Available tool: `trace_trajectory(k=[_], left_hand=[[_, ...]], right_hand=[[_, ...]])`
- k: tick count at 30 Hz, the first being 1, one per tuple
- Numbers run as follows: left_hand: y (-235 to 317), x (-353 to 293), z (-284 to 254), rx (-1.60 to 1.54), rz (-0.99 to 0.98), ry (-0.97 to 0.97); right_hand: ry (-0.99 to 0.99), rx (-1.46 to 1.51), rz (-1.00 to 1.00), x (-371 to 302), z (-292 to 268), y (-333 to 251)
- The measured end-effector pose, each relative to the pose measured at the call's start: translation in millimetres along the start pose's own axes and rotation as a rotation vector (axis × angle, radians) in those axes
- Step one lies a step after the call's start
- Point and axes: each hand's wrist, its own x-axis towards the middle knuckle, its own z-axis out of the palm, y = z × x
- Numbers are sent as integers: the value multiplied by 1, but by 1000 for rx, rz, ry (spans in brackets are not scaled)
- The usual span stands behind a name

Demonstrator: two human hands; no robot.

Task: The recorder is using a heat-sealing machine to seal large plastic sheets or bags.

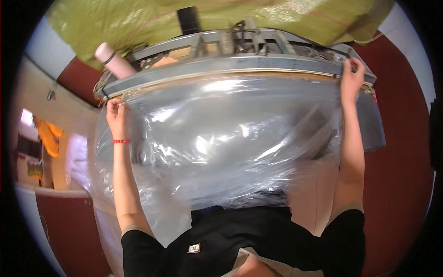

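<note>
A wide clear plastic sheet [221, 124] hangs from the long grey metal frame [240, 63] down towards my body, wrinkled and shiny. My left hand [116, 111] pinches the sheet's upper left corner, just below the frame's left end. Over the frame's right end is my right hand [353, 81], its thumb and fingers curled together. Whatever lies between those right fingertips is too small to make out. Both arms are stretched forward, far apart, with the sheet between them.
Several loose tools [240, 37] lie in the frame's trough. A pink bottle [114, 60] leans at its left end, and a dark flat object [188, 20] stands behind. Yellow-green woven sheeting [277, 16] covers the far side. At the left is an opening with orange cloth [48, 136].
</note>
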Motion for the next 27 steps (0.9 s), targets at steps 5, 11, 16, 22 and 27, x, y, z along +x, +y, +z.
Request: trace_trajectory(k=[5, 11, 16, 22, 27], left_hand=[[34, -42, -41, -62, 162, 239], [-30, -48, -115, 753, 64, 182], [-19, -82, -93, 1192, 272, -294], [14, -144, -20, 1169, 273, -537], [25, -136, -1, 1080, 175, -489]], right_hand=[[-522, 1, -735, -85, 54, -154], [-1402, 518, 14, -121, 43, -123], [-1231, 76, 168, -66, -52, -5], [-705, -390, 63, -24, -178, 155], [-576, -358, 134, -27, -196, 202]])
